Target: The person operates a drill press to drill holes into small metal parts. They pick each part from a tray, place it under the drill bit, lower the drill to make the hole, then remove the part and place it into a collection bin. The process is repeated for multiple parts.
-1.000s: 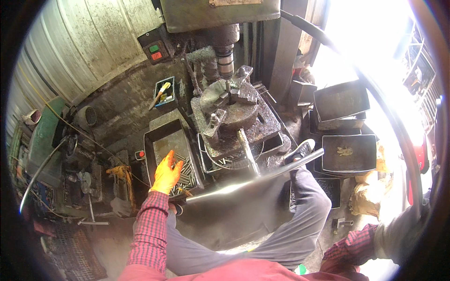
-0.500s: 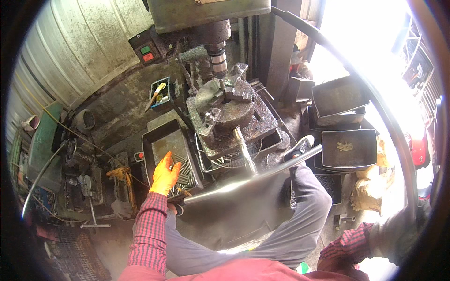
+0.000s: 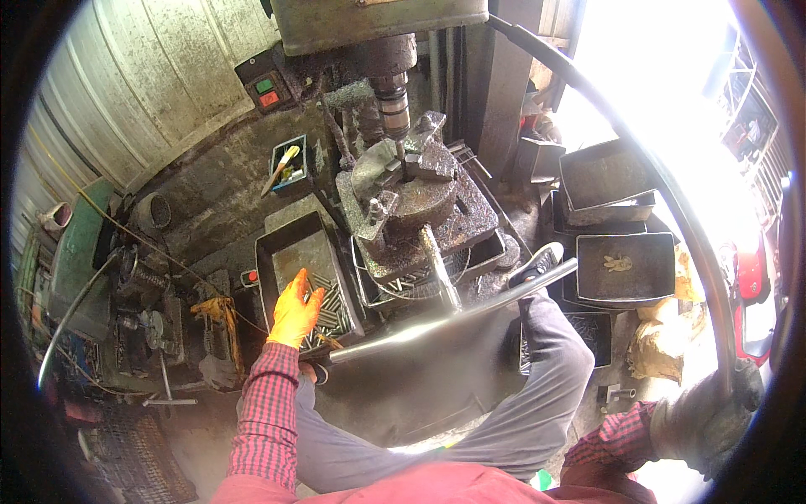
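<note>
My left hand point(image 3: 294, 312), in an orange glove, is over the near end of a metal tray point(image 3: 267, 267) with several short metal pins point(image 3: 332, 309) in it. Its fingers are partly spread, and no pin shows in them. At the lower right my right hand point(image 3: 709, 420), in a dark grey glove, is closed around the lower end of a long curved lever point(image 3: 672, 181) that runs up to the drill press head point(image 3: 378, 25). Below the drill chuck point(image 3: 391, 105) stands a round jawed vise point(image 3: 411, 197). A shiny T-shaped bar point(image 3: 457, 323) extends from it toward me.
Stacked metal trays point(image 3: 625, 294) stand on the right beside a crumpled sack point(image 3: 663, 349). A small blue bin point(image 3: 290, 168) holding a brush sits behind the pin tray. A switch box point(image 3: 264, 88) with green and red buttons is at the upper left. Other machinery point(image 3: 151, 328) lines the left.
My right hand and the lever's lower end have shifted slightly left. My left hand stays over the pins with little movement. The view has moved a little.
</note>
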A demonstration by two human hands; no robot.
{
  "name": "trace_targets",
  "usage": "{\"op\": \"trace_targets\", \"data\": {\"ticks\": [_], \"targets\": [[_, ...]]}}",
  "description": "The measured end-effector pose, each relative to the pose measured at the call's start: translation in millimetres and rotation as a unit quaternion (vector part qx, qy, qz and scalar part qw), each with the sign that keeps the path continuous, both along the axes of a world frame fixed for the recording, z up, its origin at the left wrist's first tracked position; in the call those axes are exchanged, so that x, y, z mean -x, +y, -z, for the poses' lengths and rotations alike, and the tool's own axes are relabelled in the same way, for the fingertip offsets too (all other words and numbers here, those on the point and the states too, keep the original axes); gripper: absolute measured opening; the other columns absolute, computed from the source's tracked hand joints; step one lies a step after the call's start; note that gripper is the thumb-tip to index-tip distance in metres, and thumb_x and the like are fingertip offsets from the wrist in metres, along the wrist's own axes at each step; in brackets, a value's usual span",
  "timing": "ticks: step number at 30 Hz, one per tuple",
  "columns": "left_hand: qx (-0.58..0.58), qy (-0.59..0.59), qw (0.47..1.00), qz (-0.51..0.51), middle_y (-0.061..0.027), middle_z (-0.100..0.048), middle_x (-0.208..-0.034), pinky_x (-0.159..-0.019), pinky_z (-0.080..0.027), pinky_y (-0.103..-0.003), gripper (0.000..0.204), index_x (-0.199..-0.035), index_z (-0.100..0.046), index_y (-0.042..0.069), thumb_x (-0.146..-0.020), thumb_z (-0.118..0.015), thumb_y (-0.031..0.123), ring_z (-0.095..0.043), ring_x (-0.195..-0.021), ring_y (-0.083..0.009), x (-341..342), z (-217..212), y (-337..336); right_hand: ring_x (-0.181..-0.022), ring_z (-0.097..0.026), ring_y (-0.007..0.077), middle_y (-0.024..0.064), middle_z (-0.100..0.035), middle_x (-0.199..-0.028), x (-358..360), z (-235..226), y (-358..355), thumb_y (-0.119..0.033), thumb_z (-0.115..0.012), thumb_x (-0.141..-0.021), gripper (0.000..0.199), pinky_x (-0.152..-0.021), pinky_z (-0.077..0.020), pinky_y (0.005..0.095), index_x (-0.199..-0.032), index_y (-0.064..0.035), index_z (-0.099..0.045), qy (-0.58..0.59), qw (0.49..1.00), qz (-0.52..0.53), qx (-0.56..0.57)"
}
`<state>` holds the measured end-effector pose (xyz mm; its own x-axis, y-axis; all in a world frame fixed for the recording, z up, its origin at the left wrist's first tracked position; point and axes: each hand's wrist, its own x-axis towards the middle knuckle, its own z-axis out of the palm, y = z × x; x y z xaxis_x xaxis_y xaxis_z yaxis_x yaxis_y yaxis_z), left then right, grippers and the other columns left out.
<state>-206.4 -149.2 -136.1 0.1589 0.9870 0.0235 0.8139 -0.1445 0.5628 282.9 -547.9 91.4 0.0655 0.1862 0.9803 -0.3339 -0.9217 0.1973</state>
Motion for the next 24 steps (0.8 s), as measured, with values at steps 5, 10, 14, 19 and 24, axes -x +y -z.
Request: {"op": "trace_targets", "data": {"ticks": [5,10,14,19,24], "targets": [[-0.002,0.006,1.0,-0.004,-0.0232,-0.07,-0.132,-0.107,-0.051,-0.047,0.069,-0.157,-0.052,0.002,-0.1,-0.072,0.036,-0.066,-0.126,-0.0395,0.3,0.3,-0.3,-0.081,-0.062,0.0119,-0.0008,-0.065,-0.092,-12.4,17.9,-9.2,-0.041,-0.065,-0.108,0.035,-0.074,-0.0522,0.0274,-0.11,-0.0061,-0.07,0.008,0.996,-0.088,-0.02],[0.002,0.01,1.0,-0.002,-0.0231,-0.07,-0.134,-0.107,-0.051,-0.047,0.07,-0.157,-0.052,0.002,-0.1,-0.073,0.035,-0.066,-0.127,-0.0395,-1.1,-3.2,-0.8,-0.065,-0.059,0.009,-0.0055,-0.062,-0.078,-21.7,27.7,-15.7,-0.04,-0.069,-0.106,0.033,-0.062,-0.0504,0.023,-0.101,-0.007,-0.072,0.023,0.984,-0.173,-0.04],[0.01,-0.028,1.0,-0.008,-0.0259,-0.069,-0.14,-0.109,-0.052,-0.045,0.072,-0.159,-0.051,0.003,-0.099,-0.072,0.037,-0.067,-0.131,-0.0385,-2.7,-6.0,-1.4,-0.052,-0.057,0.0068,-0.0092,-0.061,-0.066,-20.8,28.0,-15.5,-0.039,-0.073,-0.105,0.033,-0.052,-0.0491,0.0195,-0.093,-0.0078,-0.073,0.027,0.968,-0.246,-0.042],[0.024,-0.03,0.999,-0.01,-0.026,-0.063,-0.148,-0.114,-0.049,-0.046,0.07,-0.158,-0.051,0.001,-0.1,-0.072,0.035,-0.063,-0.136,-0.0389,-1.2,-5.5,0.0,-0.046,-0.056,0.008,-0.0098,-0.06,-0.06,-1.7,12.9,-2.9,-0.044,-0.078,-0.1,0.037,-0.045,-0.0448,0.0239,-0.08,-0.0126,-0.07,-0.028,0.985,-0.172,-0.006],[0.007,-0.016,1.0,-0.015,-0.0255,-0.064,-0.146,-0.115,-0.048,-0.048,0.071,-0.156,-0.052,0.001,-0.099,-0.072,0.037,-0.062,-0.135,-0.0408,1.6,1.2,7.2,-0.046,-0.057,0.0091,-0.0111,-0.058,-0.058,9.4,-27.0,3.5,-0.048,-0.078,-0.098,0.038,-0.044,-0.0429,0.0246,-0.077,-0.0179,-0.069,-0.058,0.989,-0.134,0.036]]}}
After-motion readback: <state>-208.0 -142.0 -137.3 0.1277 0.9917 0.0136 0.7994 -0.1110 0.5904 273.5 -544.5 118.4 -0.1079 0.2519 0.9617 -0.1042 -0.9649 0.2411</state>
